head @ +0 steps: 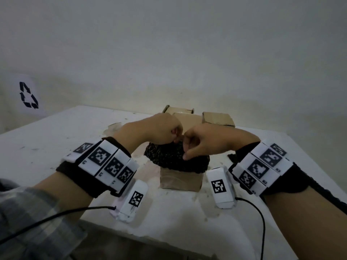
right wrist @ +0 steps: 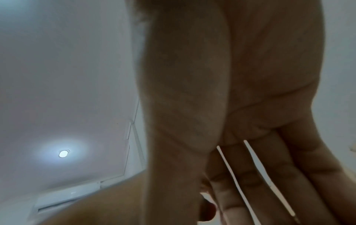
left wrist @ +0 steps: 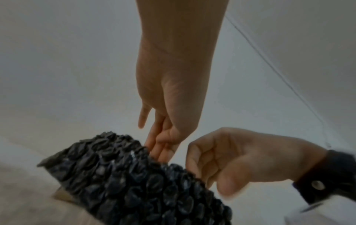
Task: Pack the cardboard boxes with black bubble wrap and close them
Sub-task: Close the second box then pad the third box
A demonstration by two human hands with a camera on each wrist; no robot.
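So my left hand [head: 155, 131] and right hand [head: 208, 142] meet right above the cardboard box [head: 180, 182], both pinching the top edge of the black bubble wrap [head: 169, 158] draped over it.
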